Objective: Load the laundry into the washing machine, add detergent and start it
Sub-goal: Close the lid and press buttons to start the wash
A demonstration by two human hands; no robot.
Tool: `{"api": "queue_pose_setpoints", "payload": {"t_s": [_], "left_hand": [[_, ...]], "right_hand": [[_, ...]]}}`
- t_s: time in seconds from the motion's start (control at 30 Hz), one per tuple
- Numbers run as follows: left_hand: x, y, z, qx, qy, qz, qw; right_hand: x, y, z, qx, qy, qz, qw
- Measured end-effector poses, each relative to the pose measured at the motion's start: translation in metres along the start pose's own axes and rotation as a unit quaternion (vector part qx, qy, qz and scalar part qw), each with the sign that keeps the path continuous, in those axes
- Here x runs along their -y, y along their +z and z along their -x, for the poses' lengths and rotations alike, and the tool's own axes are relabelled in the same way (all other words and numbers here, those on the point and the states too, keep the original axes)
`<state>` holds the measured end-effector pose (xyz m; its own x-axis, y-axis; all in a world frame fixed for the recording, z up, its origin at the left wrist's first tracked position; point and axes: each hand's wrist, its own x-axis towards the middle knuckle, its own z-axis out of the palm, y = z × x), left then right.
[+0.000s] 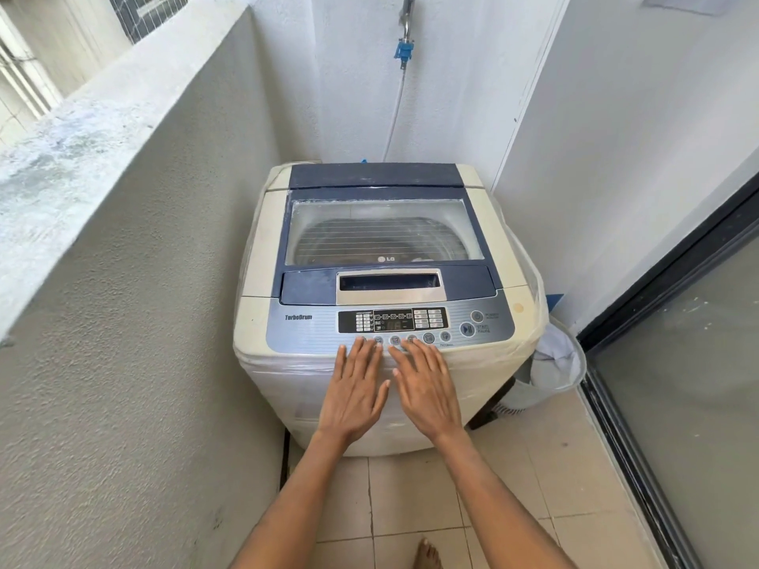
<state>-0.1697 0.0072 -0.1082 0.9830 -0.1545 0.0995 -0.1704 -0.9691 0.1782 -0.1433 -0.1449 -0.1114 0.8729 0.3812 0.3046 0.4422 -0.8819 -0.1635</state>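
A cream and blue top-loading washing machine stands in a narrow balcony corner with its glass lid closed. The steel drum shows through the glass. My left hand and my right hand lie flat side by side, fingers straight, over the machine's front edge. Their fingertips reach the row of round buttons on the control panel. Neither hand holds anything. The display is unlit as far as I can tell.
A laundry basket with pale cloth stands low at the machine's right. A rough parapet wall closes the left side. A sliding glass door runs along the right. A water hose hangs behind the machine. Tiled floor lies below.
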Motion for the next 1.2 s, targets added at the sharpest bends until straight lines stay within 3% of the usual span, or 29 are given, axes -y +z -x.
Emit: {"api": "queue_pose_setpoints", "payload": {"t_s": [0.17, 0.57, 0.73, 1.2], "left_hand": [[-0.030, 0.007, -0.006, -0.008, 0.037, 0.015, 0.999], [-0.066, 0.008, -0.038, -0.022, 0.030, 0.001, 0.999], [-0.071, 0.010, -0.044, 0.012, 0.026, 0.002, 1.000], [-0.069, 0.021, -0.039, 0.010, 0.033, 0.005, 0.999]], "right_hand": [[-0.021, -0.005, 0.011, -0.007, 0.023, 0.018, 1.000], [-0.060, -0.018, 0.007, -0.041, 0.097, 0.022, 0.994], [-0.072, -0.021, 0.004, -0.040, 0.131, 0.019, 0.990], [-0.072, -0.023, 0.007, -0.019, 0.107, 0.046, 0.993]]}}
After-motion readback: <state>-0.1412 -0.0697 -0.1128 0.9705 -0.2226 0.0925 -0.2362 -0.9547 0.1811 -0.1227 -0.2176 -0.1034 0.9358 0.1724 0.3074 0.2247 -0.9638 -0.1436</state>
